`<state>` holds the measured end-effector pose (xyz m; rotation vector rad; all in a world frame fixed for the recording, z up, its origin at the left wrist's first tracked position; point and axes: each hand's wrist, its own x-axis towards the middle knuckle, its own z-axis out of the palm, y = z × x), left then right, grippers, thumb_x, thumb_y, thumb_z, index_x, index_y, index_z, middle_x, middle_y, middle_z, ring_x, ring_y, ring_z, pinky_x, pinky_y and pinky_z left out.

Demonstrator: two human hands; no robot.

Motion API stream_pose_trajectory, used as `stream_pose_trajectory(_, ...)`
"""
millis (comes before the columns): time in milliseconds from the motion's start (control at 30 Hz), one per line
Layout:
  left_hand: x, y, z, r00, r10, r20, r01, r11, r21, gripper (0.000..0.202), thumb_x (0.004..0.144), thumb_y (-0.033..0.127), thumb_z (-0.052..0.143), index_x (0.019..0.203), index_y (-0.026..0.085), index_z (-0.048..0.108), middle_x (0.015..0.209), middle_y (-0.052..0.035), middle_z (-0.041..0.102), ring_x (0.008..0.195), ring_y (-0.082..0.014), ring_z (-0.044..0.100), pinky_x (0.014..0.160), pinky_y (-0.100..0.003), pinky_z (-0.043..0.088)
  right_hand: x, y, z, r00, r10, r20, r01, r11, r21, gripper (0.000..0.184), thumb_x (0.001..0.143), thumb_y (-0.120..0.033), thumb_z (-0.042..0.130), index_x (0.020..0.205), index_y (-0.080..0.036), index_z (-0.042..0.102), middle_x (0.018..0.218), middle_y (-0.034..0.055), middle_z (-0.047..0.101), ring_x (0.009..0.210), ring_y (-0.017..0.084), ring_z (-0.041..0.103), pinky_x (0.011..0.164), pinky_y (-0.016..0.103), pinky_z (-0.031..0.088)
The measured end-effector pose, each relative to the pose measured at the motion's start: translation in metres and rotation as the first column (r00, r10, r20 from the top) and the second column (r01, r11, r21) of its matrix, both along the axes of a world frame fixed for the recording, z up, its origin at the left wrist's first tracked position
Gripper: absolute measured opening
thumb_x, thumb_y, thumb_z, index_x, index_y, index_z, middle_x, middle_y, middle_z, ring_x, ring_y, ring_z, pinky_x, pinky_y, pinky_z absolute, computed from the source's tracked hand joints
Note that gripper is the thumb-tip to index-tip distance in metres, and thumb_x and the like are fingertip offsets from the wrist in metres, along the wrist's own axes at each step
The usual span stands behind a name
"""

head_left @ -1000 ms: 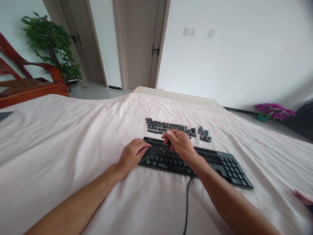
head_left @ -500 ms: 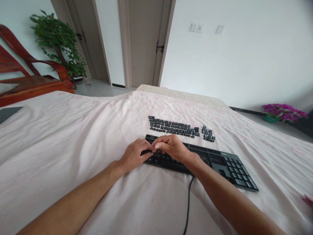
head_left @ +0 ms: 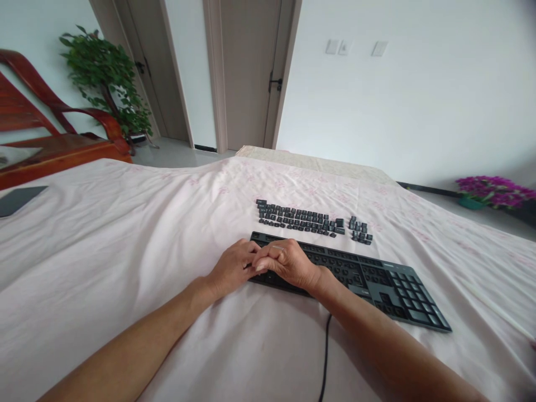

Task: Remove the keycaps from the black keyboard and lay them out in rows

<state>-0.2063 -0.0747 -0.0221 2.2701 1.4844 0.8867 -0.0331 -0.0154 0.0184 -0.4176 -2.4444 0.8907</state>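
Observation:
A black keyboard lies slanted on the pink-white cloth, many of its key positions bare and the number pad still capped. My left hand grips the keyboard's left end, thumb and fingers closed round its edge. Over the left part of the keys, my right hand is closed with its fingertips pressed together beside the left fingers. What the right fingertips pinch is hidden. Behind the keyboard lie loose black keycaps in rows, with a smaller group of keycaps to their right.
The keyboard's black cable runs toward me over the cloth. A dark flat object rests at the left edge. Beyond stand a wooden chair, a leafy plant and purple flowers.
My right hand has dipped lower and a little left, closer over the left fingers and the keyboard's lower-left keys. The view has shifted slightly; the loose keycaps look unchanged.

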Motion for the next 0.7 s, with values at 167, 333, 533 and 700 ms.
stream_pose_trajectory(167, 0.009, -0.001, -0.001, 0.997, 0.063, -0.049, -0.058, 0.994, 0.096, 0.019, 0.087, 0.040, 0.057, 0.084, 0.028, 0.071, 0.081, 0.0009, 0.066, 0.080, -0.0170, 0.055, 0.077, -0.031, 0.040, 0.002, -0.003, -0.021, 0.963, -0.171, -0.207, 0.167, 0.985, -0.034, 0.036, 0.093, -0.042, 0.046, 0.073, -0.019, 0.065, 0.065, 0.0026, 0.067, 0.061, 0.013, 0.061, 0.064, 0.025, 0.049)
stream_pose_trajectory(333, 0.018, -0.006, -0.001, 0.997, 0.069, -0.017, -0.067, 0.990, 0.121, 0.025, 0.090, 0.040, 0.051, 0.084, 0.026, 0.071, 0.082, -0.0004, 0.067, 0.076, -0.0158, 0.058, 0.074, -0.029, 0.041, 0.000, -0.012, -0.023, 0.878, -0.278, -0.390, 0.244, 0.960, -0.134, 0.041, 0.094, -0.041, 0.042, 0.062, -0.020, 0.056, 0.057, 0.0016, 0.061, 0.054, 0.012, 0.057, 0.058, 0.025, 0.048)
stream_pose_trajectory(533, 0.022, -0.006, 0.000, 0.987, 0.039, 0.157, -0.043, 0.999, 0.021, 0.017, 0.090, 0.034, 0.054, 0.088, 0.023, 0.067, 0.083, -0.0001, 0.064, 0.079, -0.0145, 0.060, 0.073, -0.026, 0.046, 0.000, -0.013, -0.021, 0.824, -0.372, -0.428, 0.293, 0.926, -0.240, 0.042, 0.093, -0.044, 0.044, 0.060, -0.020, 0.056, 0.053, 0.0010, 0.057, 0.051, 0.012, 0.054, 0.053, 0.025, 0.047)
stream_pose_trajectory(700, 0.017, -0.003, -0.001, 0.953, 0.068, 0.294, -0.050, 0.997, -0.066, 0.015, 0.082, 0.022, 0.064, 0.096, 0.023, 0.066, 0.088, 0.0015, 0.067, 0.082, -0.0145, 0.062, 0.077, -0.025, 0.048, 0.003, -0.011, -0.020, 0.819, -0.342, -0.461, 0.303, 0.940, -0.157, 0.042, 0.095, -0.040, 0.040, 0.066, -0.019, 0.061, 0.064, 0.0043, 0.063, 0.060, 0.014, 0.058, 0.062, 0.028, 0.049)
